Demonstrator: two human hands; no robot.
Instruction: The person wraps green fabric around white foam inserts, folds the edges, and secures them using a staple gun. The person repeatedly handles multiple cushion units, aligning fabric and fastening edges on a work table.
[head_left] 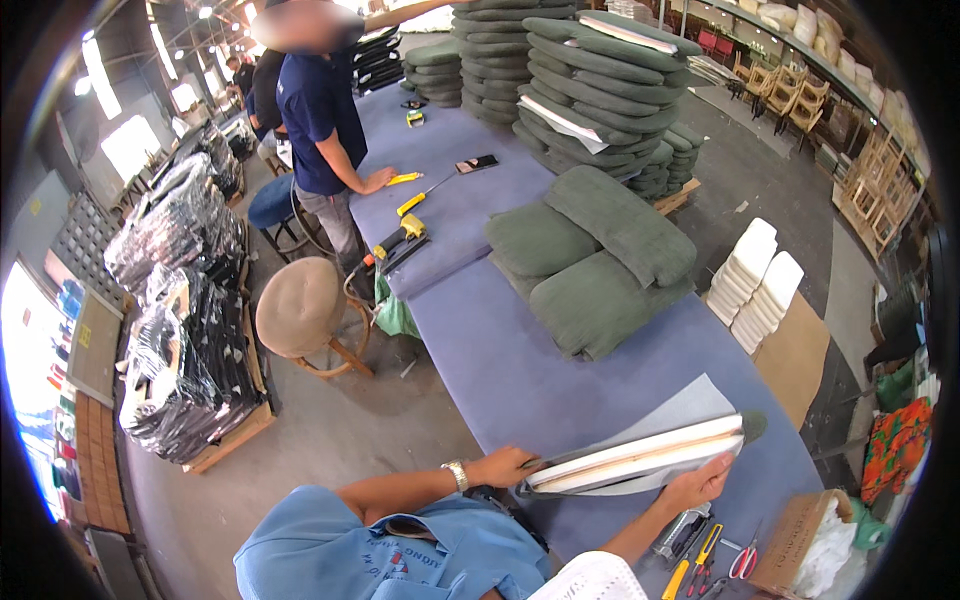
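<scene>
A long pad of white foam (640, 449) lies in front of me, with a thin tan wood-like strip along its middle. Dark green fabric (755, 426) shows at its right end, and a pale thin sheet (692, 397) spreads out behind and under it. At the left end, my left hand (505, 466) is closed on the edge of the cover, its wrist wearing a watch. My right hand (697, 482) curls round the near right side of the foam pad; its fingertips are partly hidden.
Green cushions (600, 265) lie farther up the blue table (470, 350), with tall cushion stacks (600, 90) behind. Near my right arm are a stapler (683, 530), a yellow cutter (708, 545), scissors (744, 562) and a cardboard box (795, 545). A co-worker (322, 110) stands far left.
</scene>
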